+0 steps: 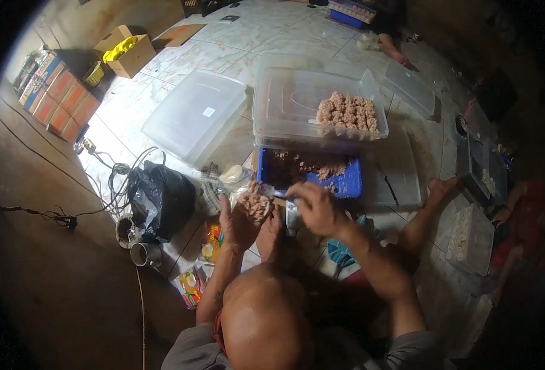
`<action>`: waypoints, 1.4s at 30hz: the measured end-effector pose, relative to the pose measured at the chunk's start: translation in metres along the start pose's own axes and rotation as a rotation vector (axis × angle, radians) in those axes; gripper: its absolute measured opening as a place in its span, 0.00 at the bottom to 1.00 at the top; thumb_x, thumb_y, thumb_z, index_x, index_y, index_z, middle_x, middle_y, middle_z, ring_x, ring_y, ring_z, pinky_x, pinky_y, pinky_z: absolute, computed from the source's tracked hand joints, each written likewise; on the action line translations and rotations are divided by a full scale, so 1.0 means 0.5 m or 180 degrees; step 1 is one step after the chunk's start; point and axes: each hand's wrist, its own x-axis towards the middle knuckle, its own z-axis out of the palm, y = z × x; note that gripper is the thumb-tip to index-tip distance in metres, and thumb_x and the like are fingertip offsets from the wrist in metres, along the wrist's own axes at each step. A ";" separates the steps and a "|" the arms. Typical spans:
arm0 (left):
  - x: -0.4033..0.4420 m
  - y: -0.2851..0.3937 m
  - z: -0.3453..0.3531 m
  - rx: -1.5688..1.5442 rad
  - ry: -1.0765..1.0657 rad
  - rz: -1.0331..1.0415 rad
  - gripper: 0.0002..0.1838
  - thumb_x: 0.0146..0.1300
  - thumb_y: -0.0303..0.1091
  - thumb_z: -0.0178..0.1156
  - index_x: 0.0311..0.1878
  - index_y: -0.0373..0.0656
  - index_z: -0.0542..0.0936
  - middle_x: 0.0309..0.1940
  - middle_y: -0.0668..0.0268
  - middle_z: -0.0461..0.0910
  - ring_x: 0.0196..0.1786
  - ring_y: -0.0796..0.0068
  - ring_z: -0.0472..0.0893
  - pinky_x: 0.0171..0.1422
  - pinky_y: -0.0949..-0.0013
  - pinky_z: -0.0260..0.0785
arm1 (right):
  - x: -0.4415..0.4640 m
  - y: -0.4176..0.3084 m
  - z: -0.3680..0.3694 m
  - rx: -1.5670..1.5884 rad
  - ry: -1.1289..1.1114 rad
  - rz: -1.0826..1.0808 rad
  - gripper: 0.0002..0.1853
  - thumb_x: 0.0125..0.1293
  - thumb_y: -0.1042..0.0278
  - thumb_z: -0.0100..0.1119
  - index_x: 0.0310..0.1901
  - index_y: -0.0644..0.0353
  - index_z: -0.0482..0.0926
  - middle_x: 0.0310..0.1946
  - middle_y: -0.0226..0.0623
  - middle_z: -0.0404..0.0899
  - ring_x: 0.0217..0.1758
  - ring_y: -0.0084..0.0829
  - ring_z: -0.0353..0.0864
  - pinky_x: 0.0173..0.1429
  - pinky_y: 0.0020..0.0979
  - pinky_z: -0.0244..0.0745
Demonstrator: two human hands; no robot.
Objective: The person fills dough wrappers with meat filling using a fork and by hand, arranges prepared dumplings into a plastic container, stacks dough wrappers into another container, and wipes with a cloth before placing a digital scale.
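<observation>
My left hand (239,227) is cupped around a lump of minced meat (254,206), whose pale edge may be a wrapper. My right hand (317,208) grips the handle of a utensil (277,193) that reaches to the meat; its tip is too blurred to tell a spoon from a spatula. Just beyond both hands lies a blue tub (354,180) with loose pinkish minced meat (331,169) on its bottom. Behind it a clear plastic box (285,102) holds rows of meat portions (348,113) at its right end.
A black plastic bag (161,197), cables and a mug (145,254) are at the left. Noodle packets (190,287) lie near my left arm. A clear lid (195,111) rests on the tiles. Another person's foot (396,54) is far back; filled boxes (470,240) stand right.
</observation>
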 end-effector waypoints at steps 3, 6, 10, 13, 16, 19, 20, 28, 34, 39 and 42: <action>0.001 -0.016 0.033 -0.0119 -0.0229 -0.0169 0.46 0.65 0.74 0.42 0.63 0.35 0.70 0.59 0.48 0.74 0.62 0.54 0.74 0.71 0.52 0.62 | -0.058 -0.027 0.012 -0.0712 -0.0097 -0.0013 0.11 0.64 0.77 0.50 0.47 0.61 0.78 0.35 0.48 0.76 0.38 0.51 0.80 0.40 0.43 0.75; 0.013 -0.025 0.021 0.0139 -0.0006 0.0004 0.46 0.64 0.75 0.42 0.61 0.35 0.71 0.57 0.50 0.76 0.58 0.54 0.76 0.68 0.54 0.64 | -0.066 -0.050 0.011 -0.0659 0.0175 0.0046 0.10 0.62 0.78 0.50 0.44 0.62 0.78 0.34 0.49 0.74 0.36 0.52 0.78 0.39 0.45 0.75; 0.018 -0.035 0.036 0.0049 -0.0286 -0.0203 0.45 0.67 0.72 0.41 0.62 0.33 0.71 0.57 0.47 0.75 0.58 0.53 0.75 0.67 0.53 0.64 | -0.117 -0.040 0.019 -0.0507 0.0250 0.0092 0.10 0.56 0.83 0.51 0.39 0.64 0.77 0.33 0.49 0.73 0.37 0.51 0.76 0.42 0.45 0.74; 0.019 -0.055 0.039 0.0234 -0.0090 -0.0231 0.45 0.64 0.73 0.46 0.61 0.36 0.70 0.55 0.51 0.76 0.56 0.54 0.76 0.67 0.54 0.65 | -0.135 -0.018 0.023 -0.0323 0.0236 0.0367 0.09 0.57 0.80 0.52 0.39 0.63 0.77 0.33 0.49 0.74 0.39 0.52 0.76 0.45 0.46 0.74; 0.006 -0.066 0.033 0.0412 0.0144 -0.0397 0.43 0.65 0.71 0.46 0.61 0.36 0.69 0.55 0.51 0.76 0.56 0.56 0.77 0.66 0.55 0.66 | -0.169 0.049 0.032 -0.0577 0.0427 0.0079 0.08 0.60 0.79 0.51 0.40 0.62 0.77 0.34 0.48 0.75 0.41 0.51 0.79 0.45 0.46 0.74; 0.030 -0.064 0.027 0.0459 -0.0154 -0.0408 0.39 0.68 0.68 0.45 0.62 0.39 0.67 0.56 0.52 0.75 0.55 0.57 0.77 0.65 0.56 0.68 | -0.177 0.038 -0.023 0.0165 0.0741 0.0215 0.05 0.61 0.72 0.59 0.38 0.63 0.76 0.32 0.43 0.77 0.40 0.44 0.81 0.43 0.41 0.76; 0.027 -0.069 0.037 0.0848 -0.0177 -0.0534 0.39 0.68 0.69 0.45 0.63 0.41 0.67 0.59 0.52 0.75 0.56 0.56 0.78 0.65 0.54 0.68 | -0.181 0.046 -0.017 0.0148 0.0782 0.0235 0.05 0.61 0.72 0.59 0.38 0.63 0.76 0.32 0.43 0.77 0.40 0.44 0.81 0.43 0.41 0.76; -0.008 -0.045 0.190 0.1873 -0.1179 -0.1359 0.33 0.69 0.53 0.54 0.71 0.45 0.64 0.60 0.54 0.74 0.53 0.54 0.81 0.45 0.50 0.81 | -0.144 0.033 -0.059 0.2785 0.0317 0.0912 0.20 0.64 0.60 0.66 0.48 0.68 0.80 0.42 0.37 0.83 0.46 0.26 0.79 0.56 0.31 0.73; 0.028 -0.093 0.167 0.4817 -0.1486 0.0725 0.15 0.63 0.28 0.63 0.52 0.35 0.78 0.42 0.66 0.82 0.44 0.76 0.80 0.51 0.71 0.74 | -0.087 0.053 -0.070 0.1464 0.1239 0.0021 0.13 0.67 0.65 0.64 0.46 0.66 0.81 0.37 0.30 0.82 0.41 0.19 0.76 0.45 0.25 0.72; 0.074 -0.077 0.145 0.5082 -0.0819 0.1134 0.16 0.64 0.36 0.65 0.50 0.35 0.79 0.45 0.63 0.82 0.51 0.71 0.80 0.57 0.68 0.72 | -0.191 0.105 -0.015 0.2625 0.1355 0.0736 0.08 0.67 0.71 0.58 0.43 0.65 0.82 0.39 0.31 0.81 0.42 0.20 0.77 0.49 0.26 0.71; 0.069 -0.113 0.172 0.4323 -0.0865 0.1383 0.20 0.57 0.36 0.71 0.51 0.38 0.80 0.43 0.61 0.83 0.48 0.72 0.80 0.52 0.69 0.73 | -0.212 0.081 0.004 0.1965 0.1384 0.0820 0.07 0.63 0.77 0.55 0.41 0.67 0.81 0.36 0.34 0.80 0.41 0.24 0.77 0.46 0.29 0.71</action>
